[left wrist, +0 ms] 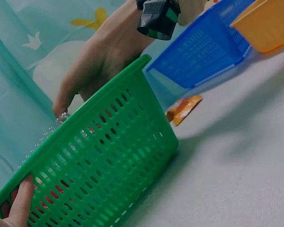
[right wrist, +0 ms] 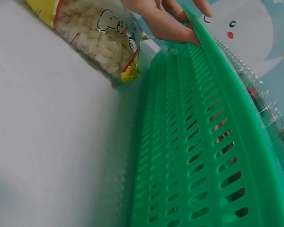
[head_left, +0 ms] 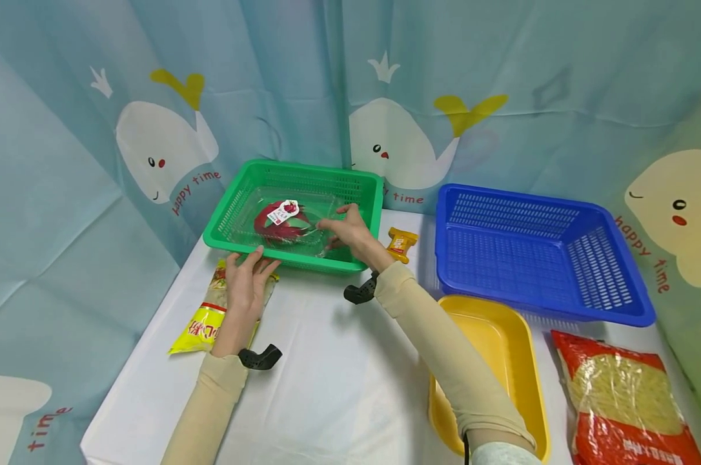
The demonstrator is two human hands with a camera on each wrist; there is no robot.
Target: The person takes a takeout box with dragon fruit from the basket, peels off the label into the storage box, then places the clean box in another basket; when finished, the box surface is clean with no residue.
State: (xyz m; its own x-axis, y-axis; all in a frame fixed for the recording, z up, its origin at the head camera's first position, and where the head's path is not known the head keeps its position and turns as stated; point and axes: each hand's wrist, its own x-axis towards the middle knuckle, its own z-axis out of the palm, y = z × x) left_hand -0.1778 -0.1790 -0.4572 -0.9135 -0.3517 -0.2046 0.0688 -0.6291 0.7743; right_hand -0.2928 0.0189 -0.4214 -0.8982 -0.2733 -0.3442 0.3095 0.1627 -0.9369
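A clear plastic box (head_left: pixel 248 216) with a red and green item and a white label (head_left: pixel 283 212) inside lies in the green basket (head_left: pixel 292 259). My right hand (head_left: pixel 353 236) reaches over the basket's right side and pinches the box's right edge; in the left wrist view, the right hand's fingers (left wrist: pixel 66 97) are at the ridged clear edge just above the rim. My left hand (head_left: pixel 246 284) holds the basket's front rim, fingers outside and a digit over the top, as the right wrist view shows. Beneath the left forearm is a yellow bag of pale pasta-like pieces (head_left: pixel 217 310).
A small orange packet (head_left: pixel 401 244) lies right of the green basket. Farther right are a blue basket (head_left: pixel 501 252), a yellow tray (head_left: pixel 490 313) partly under the right forearm, and a red bag of pasta-like pieces (head_left: pixel 626 394). A whale-print curtain (head_left: pixel 304 77) hangs behind the white table (head_left: pixel 321 361).
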